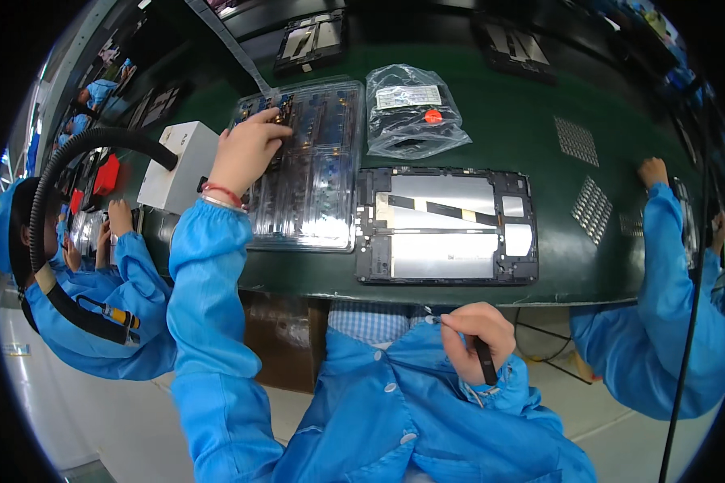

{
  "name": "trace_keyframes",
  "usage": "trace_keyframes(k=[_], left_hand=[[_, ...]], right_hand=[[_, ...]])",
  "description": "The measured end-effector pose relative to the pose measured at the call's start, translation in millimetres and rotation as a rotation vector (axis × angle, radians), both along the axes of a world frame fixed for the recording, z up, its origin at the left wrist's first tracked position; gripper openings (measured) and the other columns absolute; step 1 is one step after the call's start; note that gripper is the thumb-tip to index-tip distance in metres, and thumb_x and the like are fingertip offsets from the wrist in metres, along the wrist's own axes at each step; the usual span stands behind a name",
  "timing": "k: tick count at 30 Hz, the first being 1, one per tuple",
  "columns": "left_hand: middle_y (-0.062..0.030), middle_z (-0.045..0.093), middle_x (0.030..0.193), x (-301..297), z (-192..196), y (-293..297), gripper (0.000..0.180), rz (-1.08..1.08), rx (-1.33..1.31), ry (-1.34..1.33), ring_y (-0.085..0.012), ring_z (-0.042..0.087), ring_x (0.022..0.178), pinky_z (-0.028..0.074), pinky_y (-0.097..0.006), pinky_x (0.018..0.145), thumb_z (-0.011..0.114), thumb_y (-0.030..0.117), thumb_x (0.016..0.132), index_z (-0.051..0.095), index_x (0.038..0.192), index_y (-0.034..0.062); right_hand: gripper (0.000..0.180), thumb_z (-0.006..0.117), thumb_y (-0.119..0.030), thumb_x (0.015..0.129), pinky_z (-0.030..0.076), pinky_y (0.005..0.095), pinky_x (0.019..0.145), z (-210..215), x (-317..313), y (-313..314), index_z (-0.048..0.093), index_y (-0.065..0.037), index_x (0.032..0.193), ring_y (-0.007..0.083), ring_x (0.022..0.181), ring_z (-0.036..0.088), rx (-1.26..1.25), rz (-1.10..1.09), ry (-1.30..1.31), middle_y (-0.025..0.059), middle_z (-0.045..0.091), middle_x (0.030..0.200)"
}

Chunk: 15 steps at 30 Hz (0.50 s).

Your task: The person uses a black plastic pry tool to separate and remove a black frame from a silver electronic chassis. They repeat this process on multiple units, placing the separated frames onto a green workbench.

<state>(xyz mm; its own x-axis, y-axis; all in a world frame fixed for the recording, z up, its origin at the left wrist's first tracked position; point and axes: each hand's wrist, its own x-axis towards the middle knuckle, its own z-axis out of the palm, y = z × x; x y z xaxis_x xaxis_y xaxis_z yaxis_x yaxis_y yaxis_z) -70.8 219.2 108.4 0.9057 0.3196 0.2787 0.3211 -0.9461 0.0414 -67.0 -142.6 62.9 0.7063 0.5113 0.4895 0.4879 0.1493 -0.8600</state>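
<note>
- Head view: left hand [251, 153] over the far left part of a clear tray [350, 232], fingers bent at dark boards [318, 121]; cannot tell whether it grips one.
- Right hand [481, 338] closed around a slim black tool [486, 362], near the torso, this side of the table edge.
- Opened tablet body [447, 245]: flat on green table [507, 145], right of left hand, ahead of right hand, just beside tray.
- Clear bag [415, 133] beyond tablet body.

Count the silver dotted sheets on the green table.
3: a far sheet right of the clear bag; a nearer sheet right of the open tablet; and a third sheet, partly seen, beside the co-worker's blue sleeve, which may hide more.
</note>
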Motion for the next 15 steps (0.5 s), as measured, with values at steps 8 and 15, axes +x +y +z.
trace_keyframes(k=[8,15], left_hand=[[-0.0070,0.063,0.077,15,17,-81,0.013,-0.174,-0.807,-0.555,-0.0116,0.058,0.069,0.045,-0.023,0.062,0.058,0.009,0.082,0.063,0.088,-0.0015],[-0.0135,0.060,0.096,62,-38,-164,0.038,-0.371,-0.407,-0.189,-0.0322,0.057,0.089,0.045,-0.040,0.076,0.062,0.003,0.071,0.053,0.108,0.0023]], right_hand=[[0.022,0.065,0.007,0.061,0.045,0.0266,0.053,38,45,-37,0.065,-0.002,0.081,0.0193,0.058,0.057,-0.078,-0.195,-0.377,0.0102,0.061,0.070],[0.018,0.067,-0.002,0.064,0.047,0.0273,0.056,45,141,28,0.065,-0.010,0.079,0.0194,0.061,0.059,-0.433,-0.190,-0.671,0.0036,0.060,0.075]])
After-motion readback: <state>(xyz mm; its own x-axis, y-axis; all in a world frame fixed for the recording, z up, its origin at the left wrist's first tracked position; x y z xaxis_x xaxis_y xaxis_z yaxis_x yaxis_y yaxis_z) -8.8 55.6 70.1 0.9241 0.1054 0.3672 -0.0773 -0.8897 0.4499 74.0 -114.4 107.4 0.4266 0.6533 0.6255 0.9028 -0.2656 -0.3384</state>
